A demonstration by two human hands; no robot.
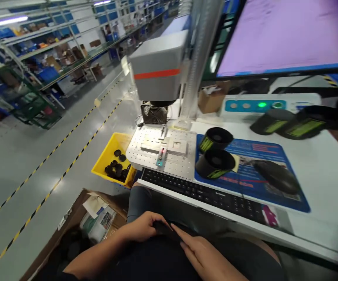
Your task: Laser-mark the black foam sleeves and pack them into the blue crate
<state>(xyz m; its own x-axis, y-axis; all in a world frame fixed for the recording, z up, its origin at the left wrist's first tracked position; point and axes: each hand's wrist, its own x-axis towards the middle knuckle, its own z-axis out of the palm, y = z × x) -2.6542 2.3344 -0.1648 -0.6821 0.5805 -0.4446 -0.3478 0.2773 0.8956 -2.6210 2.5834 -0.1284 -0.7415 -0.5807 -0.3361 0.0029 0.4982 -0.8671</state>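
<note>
While two hands (147, 226) hold one piece (166, 229), four cylinders (211, 170), one keyboard (199, 194)

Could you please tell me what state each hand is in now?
Left hand: closed, holding a thin, flat black object, material unclear.
Right hand: closed, holding the same object's other end.

Bright, cool light fills the room, with a tube lamp (7, 22) glowing white-violet at upper left. Glare spots the grey floor (19, 152), and the perforated metal plate (180, 168) shines nearly white. Low in view, the dark held piece (167, 230) almost merges with shadowed black clothing (154, 257). Distant shelves (54, 50) look soft; the right edge smears, darkening toward its upper corner.
</note>
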